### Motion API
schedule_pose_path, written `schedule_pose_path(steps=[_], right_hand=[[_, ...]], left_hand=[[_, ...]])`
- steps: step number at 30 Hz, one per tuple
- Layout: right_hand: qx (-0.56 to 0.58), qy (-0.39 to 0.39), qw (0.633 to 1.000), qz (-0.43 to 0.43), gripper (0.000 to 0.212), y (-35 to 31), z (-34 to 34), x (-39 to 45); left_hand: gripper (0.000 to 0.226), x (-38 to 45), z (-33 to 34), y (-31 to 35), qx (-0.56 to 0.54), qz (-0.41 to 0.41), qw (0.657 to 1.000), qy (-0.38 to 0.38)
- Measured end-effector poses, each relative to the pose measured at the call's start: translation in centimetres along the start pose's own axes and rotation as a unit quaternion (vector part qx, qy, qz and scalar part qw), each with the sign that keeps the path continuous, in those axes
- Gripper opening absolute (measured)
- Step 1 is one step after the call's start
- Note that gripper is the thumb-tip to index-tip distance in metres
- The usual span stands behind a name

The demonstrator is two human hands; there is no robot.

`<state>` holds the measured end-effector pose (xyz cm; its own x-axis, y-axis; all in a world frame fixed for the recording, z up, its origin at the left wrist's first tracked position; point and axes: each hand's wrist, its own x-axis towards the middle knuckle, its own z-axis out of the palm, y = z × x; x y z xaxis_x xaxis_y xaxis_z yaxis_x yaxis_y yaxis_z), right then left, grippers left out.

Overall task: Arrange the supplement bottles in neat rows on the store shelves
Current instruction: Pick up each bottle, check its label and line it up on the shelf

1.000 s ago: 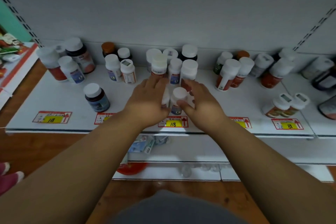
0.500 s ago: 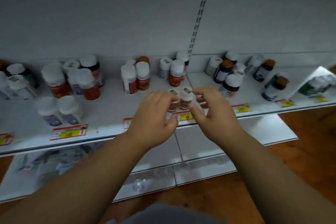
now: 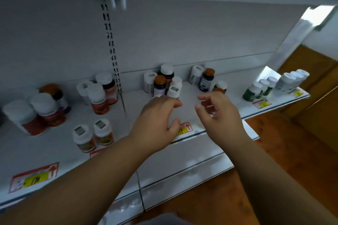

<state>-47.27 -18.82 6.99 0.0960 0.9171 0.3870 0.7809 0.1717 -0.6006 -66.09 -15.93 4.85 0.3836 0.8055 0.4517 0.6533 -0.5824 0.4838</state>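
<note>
Both the left hand and right hand hovered loosely curled and empty before the clustered supplement bottles at the shelf back; each probably needed a firm, upright cap grip.

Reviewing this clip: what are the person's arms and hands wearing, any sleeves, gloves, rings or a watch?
Nothing shows: the left hand and right hand are bare, without gloves, rings or a watch, and both forearms are uncovered to the picture's lower edge, with no sleeve in view.
</note>
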Motion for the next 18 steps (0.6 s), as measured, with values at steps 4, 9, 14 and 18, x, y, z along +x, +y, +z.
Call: schedule_pose_path(steps=[4,9,14,18], right_hand=[[-0.019,-0.004,1.0,0.017,0.02,4.2,-2.2,3.4],[0.014,0.006,0.998,0.067,0.013,10.5,-3.9,9.6],[-0.056,-0.085,0.995,0.021,0.021,15.4,-3.0,16.9],[-0.111,-0.21,0.971,-0.041,0.031,18.1,-0.3,22.2]], left_hand=[[0.037,3.8,2.7,1.6,-0.03,0.009,0.999,-0.008],[0.037,7.6,6.9,3.2,-0.015,0.003,1.0,-0.017],[0.04,11.1,10.9,4.1,-0.023,-0.092,0.995,-0.003],[0.047,13.1,14.5,5.6,0.006,-0.134,0.991,0.002]])
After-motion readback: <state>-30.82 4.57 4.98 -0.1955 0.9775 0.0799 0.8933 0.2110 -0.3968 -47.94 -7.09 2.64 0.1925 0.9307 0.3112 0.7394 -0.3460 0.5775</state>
